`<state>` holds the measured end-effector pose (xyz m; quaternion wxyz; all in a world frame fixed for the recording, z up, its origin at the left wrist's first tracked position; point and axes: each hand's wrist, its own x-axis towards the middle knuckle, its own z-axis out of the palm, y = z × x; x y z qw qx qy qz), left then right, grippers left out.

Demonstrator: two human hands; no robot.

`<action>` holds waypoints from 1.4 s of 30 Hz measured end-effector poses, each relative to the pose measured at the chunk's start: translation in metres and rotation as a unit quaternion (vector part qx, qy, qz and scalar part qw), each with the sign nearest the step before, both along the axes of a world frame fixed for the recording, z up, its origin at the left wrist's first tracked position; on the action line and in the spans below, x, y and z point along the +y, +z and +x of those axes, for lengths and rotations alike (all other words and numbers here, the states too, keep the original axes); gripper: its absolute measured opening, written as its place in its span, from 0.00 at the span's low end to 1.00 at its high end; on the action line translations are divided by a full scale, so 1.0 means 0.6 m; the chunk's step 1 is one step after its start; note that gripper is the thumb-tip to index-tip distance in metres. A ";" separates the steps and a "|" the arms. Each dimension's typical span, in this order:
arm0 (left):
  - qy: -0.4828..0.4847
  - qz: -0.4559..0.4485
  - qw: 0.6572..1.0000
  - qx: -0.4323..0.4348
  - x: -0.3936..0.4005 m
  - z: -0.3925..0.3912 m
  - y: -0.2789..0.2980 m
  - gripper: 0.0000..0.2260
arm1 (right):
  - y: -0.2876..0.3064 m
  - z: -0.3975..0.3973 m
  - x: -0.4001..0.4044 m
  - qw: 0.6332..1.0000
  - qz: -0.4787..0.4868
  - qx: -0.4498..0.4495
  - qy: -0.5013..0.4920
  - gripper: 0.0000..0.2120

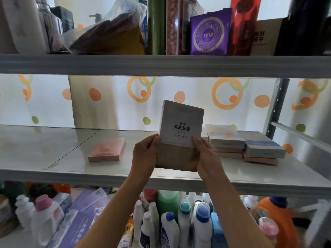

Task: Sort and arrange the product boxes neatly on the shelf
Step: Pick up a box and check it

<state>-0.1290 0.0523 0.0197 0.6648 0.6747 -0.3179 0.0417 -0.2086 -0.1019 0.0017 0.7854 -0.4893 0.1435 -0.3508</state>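
A pale grey product box [181, 122] with dark printed characters is held upright over the middle shelf [53, 174], tilted slightly. Below it, a brown box [176, 159] is also in my grasp. My left hand [145, 154] grips the left edges and my right hand [206, 156] grips the right edges. A flat pink box [107, 149] lies alone on the shelf to the left. At the right sits a stack of flat boxes [225, 138], with a blue-and-white box [263, 146] on pink ones beside it.
The upper shelf [161, 65] carries a purple box [210, 33], a red package, a green roll and a plastic bag. Below the middle shelf stand several detergent bottles [184, 224] and an orange jug [272, 217]. A metal upright [276, 104] rises at the right.
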 end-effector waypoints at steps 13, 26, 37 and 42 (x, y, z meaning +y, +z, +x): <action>0.096 0.042 0.991 -0.085 -0.026 -0.013 0.003 0.06 | 0.009 0.006 0.035 0.993 -0.031 -0.038 -0.112 0.17; -0.146 -0.104 0.974 0.142 -0.011 -0.017 0.014 0.14 | 0.035 -0.032 0.106 0.922 -0.373 0.046 -0.094 0.13; -0.109 -0.127 0.969 0.181 0.019 0.029 0.010 0.17 | 0.034 -0.036 0.047 0.943 -0.309 0.102 -0.071 0.09; -0.106 -0.128 0.972 0.164 0.021 0.030 0.011 0.19 | 0.024 -0.028 0.062 0.948 -0.297 0.099 -0.058 0.10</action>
